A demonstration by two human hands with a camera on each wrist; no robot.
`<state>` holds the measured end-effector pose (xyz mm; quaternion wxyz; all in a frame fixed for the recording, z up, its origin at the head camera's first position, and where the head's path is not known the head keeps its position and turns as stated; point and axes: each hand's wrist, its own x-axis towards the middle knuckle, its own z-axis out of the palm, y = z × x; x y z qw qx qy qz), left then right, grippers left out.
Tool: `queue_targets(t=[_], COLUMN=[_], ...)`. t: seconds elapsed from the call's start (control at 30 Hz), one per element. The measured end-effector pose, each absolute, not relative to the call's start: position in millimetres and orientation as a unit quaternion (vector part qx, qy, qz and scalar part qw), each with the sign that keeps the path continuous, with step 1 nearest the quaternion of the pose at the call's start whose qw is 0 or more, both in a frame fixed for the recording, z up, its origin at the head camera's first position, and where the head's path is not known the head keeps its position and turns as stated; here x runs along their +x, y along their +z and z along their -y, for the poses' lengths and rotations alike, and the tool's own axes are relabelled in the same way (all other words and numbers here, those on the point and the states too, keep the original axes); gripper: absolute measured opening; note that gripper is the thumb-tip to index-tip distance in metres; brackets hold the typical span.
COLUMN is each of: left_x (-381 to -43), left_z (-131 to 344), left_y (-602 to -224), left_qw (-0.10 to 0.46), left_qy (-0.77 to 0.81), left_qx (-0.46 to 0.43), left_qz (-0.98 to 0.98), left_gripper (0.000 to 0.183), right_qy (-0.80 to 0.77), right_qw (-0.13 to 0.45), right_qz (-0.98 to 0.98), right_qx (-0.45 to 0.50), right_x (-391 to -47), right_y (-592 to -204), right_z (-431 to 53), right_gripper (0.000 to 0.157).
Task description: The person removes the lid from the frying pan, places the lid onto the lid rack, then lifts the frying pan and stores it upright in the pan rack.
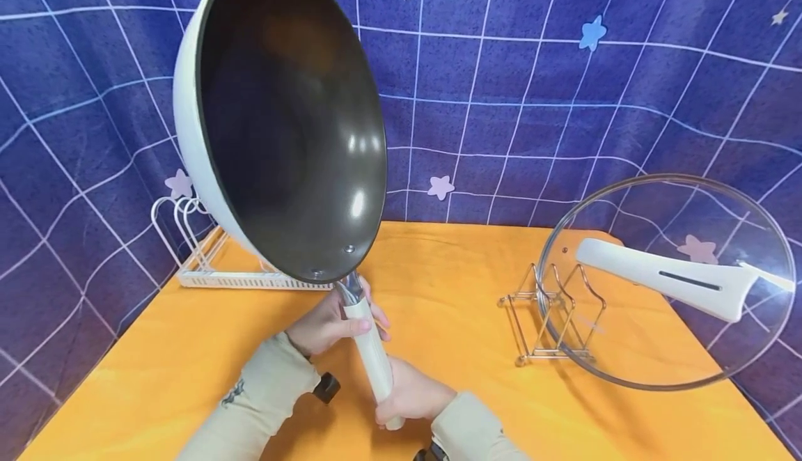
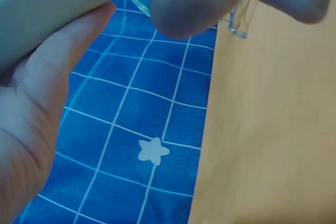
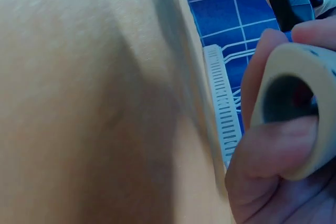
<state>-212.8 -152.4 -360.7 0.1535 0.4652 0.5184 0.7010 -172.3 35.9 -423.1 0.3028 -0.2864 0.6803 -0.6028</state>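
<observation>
A large wok (image 1: 288, 120), dark inside and white outside, is held up and tilted, its open side facing me. Its pale handle (image 1: 372, 356) slants down toward me from a metal neck. My left hand (image 1: 328, 322) grips the handle near that neck, thumb across the front. Lower down, my right hand (image 1: 416, 395) holds the handle near its end. In the right wrist view, the right thumb (image 3: 278, 145) lies across the hollow handle end (image 3: 268, 82). The left wrist view shows fingers (image 2: 197, 3) and thumb on either side of the handle (image 2: 47, 9).
At the right, a glass lid (image 1: 626, 336) with a white handle (image 1: 664, 276) stands in a small wire rack (image 1: 551, 356). Behind the wok, a white rack (image 1: 244, 280) sits at the table's back left. An orange cloth (image 1: 451, 294) covers the table; a blue checked curtain (image 1: 476, 127) hangs behind.
</observation>
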Motion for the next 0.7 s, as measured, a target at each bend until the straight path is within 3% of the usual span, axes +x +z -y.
queue_targets(t=[0.17,0.47,0.7], left_x=[-210.0,-210.3,-210.1], left_z=[151.5,150.4,152.6], left_y=[-353.6,-345.6,-338.6], left_qw=[0.144,0.117,0.106], left_qy=[0.701,0.696,0.697], left_qx=[0.459,0.438,0.416], left_qz=[-0.526,-0.556,-0.575], left_gripper=[0.026,0.027,0.026], right_qy=[-0.61,-0.511,-0.457], right_qw=[0.297,0.159,0.111], right_qz=[-0.682,-0.82,-0.852], right_qx=[-0.271,-0.203,-0.229], right_x=[-169.4,-162.1,-164.7], right_y=[-418.1,-394.4,-385.7], right_z=[-31.9,-23.5,-20.5], right_gripper=[0.042,0.04,0.045])
